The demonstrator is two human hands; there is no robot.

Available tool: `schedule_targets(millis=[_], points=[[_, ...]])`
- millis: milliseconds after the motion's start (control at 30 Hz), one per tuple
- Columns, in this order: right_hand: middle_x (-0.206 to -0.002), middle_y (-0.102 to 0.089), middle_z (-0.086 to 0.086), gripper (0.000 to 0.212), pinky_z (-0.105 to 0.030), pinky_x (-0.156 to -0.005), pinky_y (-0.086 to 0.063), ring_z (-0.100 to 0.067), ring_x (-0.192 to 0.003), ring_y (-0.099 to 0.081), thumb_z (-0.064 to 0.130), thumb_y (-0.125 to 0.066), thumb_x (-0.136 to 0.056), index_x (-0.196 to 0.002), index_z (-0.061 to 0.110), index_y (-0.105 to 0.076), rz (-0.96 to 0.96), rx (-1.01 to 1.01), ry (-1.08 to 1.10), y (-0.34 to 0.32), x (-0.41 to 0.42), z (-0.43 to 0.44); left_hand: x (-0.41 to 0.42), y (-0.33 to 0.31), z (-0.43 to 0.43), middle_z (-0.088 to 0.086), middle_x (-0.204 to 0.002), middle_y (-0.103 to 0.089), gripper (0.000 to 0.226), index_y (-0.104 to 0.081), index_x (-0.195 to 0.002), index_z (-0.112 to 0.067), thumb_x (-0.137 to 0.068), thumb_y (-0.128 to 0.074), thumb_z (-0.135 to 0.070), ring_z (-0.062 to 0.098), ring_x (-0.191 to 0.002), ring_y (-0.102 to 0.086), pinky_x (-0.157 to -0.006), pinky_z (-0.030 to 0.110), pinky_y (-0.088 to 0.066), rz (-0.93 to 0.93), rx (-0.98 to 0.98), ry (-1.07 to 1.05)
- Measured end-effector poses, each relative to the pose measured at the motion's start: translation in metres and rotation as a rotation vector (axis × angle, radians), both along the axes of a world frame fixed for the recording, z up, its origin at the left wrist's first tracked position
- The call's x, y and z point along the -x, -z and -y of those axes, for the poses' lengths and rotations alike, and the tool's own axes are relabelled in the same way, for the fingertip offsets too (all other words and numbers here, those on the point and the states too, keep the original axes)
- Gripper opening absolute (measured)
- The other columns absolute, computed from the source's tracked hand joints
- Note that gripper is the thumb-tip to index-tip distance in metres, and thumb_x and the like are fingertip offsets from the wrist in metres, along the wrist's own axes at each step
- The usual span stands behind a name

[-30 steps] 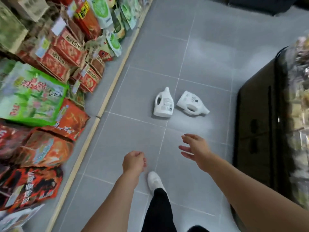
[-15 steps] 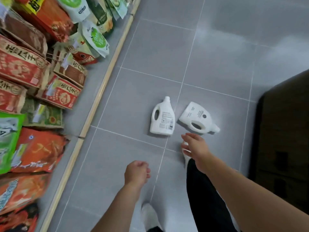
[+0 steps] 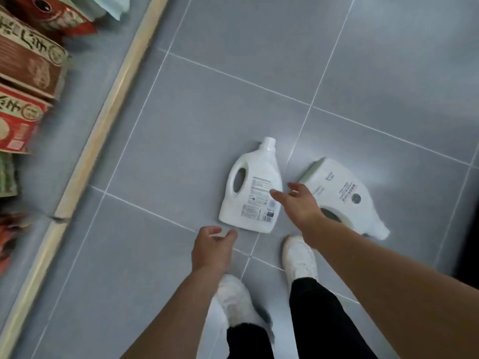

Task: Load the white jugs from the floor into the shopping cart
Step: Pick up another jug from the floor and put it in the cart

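Item 1: shelf goods [image 3: 23, 71], far left, red cartons, blurred.
Item 2: floor [image 3: 207, 99], grey tile.
Item 3: left hand [image 3: 211, 251], fingers loosely curled, empty, just short of jug base.
Item 4: left jug [image 3: 252, 187], lying flat, cap away from person, handle hole on its left.
Item 5: right hand [image 3: 298, 206], fingers spread, empty, over gap betw. jugs.
Item 6: right jug [image 3: 344, 193], on its side, cap twd person, handle partly under the wrist.
Advice: hook each handle fully w/ fingers before lifting; likely heavy. Cart not in view.

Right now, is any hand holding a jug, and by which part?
Nothing is held. The right hand hovers open between the two jugs; the left hand is loosely curled and empty.
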State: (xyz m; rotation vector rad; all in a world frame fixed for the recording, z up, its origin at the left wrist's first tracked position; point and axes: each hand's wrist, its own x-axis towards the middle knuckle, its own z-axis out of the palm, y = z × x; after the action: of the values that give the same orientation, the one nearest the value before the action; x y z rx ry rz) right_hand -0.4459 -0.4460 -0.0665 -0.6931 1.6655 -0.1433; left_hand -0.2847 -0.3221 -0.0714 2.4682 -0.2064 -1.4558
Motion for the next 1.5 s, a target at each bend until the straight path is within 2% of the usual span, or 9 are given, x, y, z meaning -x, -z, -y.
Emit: schedule_targets(millis=[100,200,333,467,600,800,1167,1400,1500], points=[[-0.162,-0.051,-0.009,0.083,-0.031,-0.096,-0.040,-0.023,-0.113,-0.060,0.038,-0.079,-0.098,-0.166,0.018,-0.036,-0.032,0.015,-0.020,0.048,-0.003,0.016,-0.003,0.040,0.018,0.004,-0.130,-0.062,0.072,-0.054,-0.138,-0.022,-0.081,-0.090,-0.047,0.026,-0.115,-0.063,-0.093,0.031,-0.045,-0.051,-0.022,0.024],[-0.168,-0.043,-0.010,0.097,-0.036,-0.104,-0.044,-0.031,-0.141,-0.055,0.043,-0.086,-0.090,-0.167,0.022,-0.031,-0.034,0.021,-0.024,0.101,-0.009,0.035,-0.013,0.095,0.033,0.008,-0.146,-0.055,0.103,-0.045,-0.152,-0.022,-0.069,-0.094,-0.057,0.030,-0.133,-0.058,-0.106,0.035,-0.046,-0.046,-0.015,0.103],[-0.163,-0.048,-0.010,0.107,-0.042,-0.109,-0.048,-0.032,-0.137,-0.058,0.050,-0.091,-0.082,-0.167,0.024,-0.031,-0.051,0.026,-0.032,0.164,-0.014,0.056,-0.025,0.164,0.053,0.002,-0.150,-0.053,0.141,-0.041,-0.156,-0.028,-0.033,-0.087,-0.080,0.028,-0.135,-0.058,-0.114,0.049,-0.050,-0.050,0.019,0.117],[-0.146,-0.063,-0.006,0.113,-0.042,-0.102,-0.053,-0.026,-0.115,-0.067,0.059,-0.094,-0.072,-0.164,0.027,-0.036,-0.061,0.006,-0.032,0.205,-0.017,0.061,-0.033,0.207,0.060,-0.011,-0.121,-0.075,0.108,-0.059,-0.130,-0.034,-0.037,-0.100,-0.069,0.015,-0.104,-0.076,-0.094,0.046,-0.064,-0.148,0.048,0.092],[-0.114,-0.082,-0.002,0.109,-0.053,-0.097,-0.064,-0.028,-0.100,-0.081,0.074,-0.098,-0.050,-0.139,0.023,-0.061,-0.011,-0.019,-0.044,0.229,-0.012,0.053,-0.040,0.216,0.065,-0.011,-0.116,-0.078,0.088,-0.056,-0.130,-0.034,-0.057,-0.105,-0.039,0.015,-0.101,-0.077,-0.079,0.037,-0.063,-0.343,0.017,0.060],[-0.106,-0.085,-0.010,0.090,-0.059,-0.098,-0.063,-0.036,-0.099,-0.083,0.060,-0.105,-0.051,-0.124,0.017,-0.073,0.155,-0.066,-0.058,0.234,-0.012,0.053,-0.053,0.214,0.068,-0.010,-0.112,-0.081,0.085,-0.060,-0.128,-0.035,-0.057,-0.106,-0.032,0.015,-0.101,-0.079,-0.088,0.043,-0.065,-0.391,0.030,0.073],[-0.097,-0.086,-0.005,0.070,-0.052,-0.091,-0.067,-0.029,-0.091,-0.084,0.048,-0.101,-0.064,-0.119,0.018,-0.072,0.177,0.010,-0.107,0.092,-0.053,0.052,-0.083,0.068,0.053,-0.012,-0.110,-0.080,0.081,-0.060,-0.124,-0.038,-0.058,-0.106,-0.034,0.013,-0.099,-0.078,-0.080,0.039,-0.066,-0.370,0.073,-0.019],[-0.106,-0.086,-0.007,0.111,-0.058,-0.093,-0.065,-0.033,-0.095,-0.084,0.066,-0.105,-0.039,-0.132,0.022,-0.063,0.196,0.030,-0.184,-0.039,-0.083,0.042,-0.102,-0.074,0.025,-0.012,-0.116,-0.077,0.087,-0.057,-0.133,-0.035,-0.060,-0.105,-0.032,0.013,-0.103,-0.075,-0.079,0.035,-0.063,-0.340,0.166,-0.084],[-0.103,-0.086,-0.006,0.093,-0.056,-0.092,-0.065,-0.031,-0.095,-0.084,0.060,-0.104,-0.048,-0.123,0.022,-0.066,0.228,0.058,-0.260,-0.106,-0.096,0.034,-0.110,-0.137,0.008,-0.012,-0.118,-0.074,0.090,-0.056,-0.135,-0.034,-0.060,-0.105,-0.033,0.014,-0.107,-0.073,-0.083,0.035,-0.062,-0.327,0.197,-0.115]])
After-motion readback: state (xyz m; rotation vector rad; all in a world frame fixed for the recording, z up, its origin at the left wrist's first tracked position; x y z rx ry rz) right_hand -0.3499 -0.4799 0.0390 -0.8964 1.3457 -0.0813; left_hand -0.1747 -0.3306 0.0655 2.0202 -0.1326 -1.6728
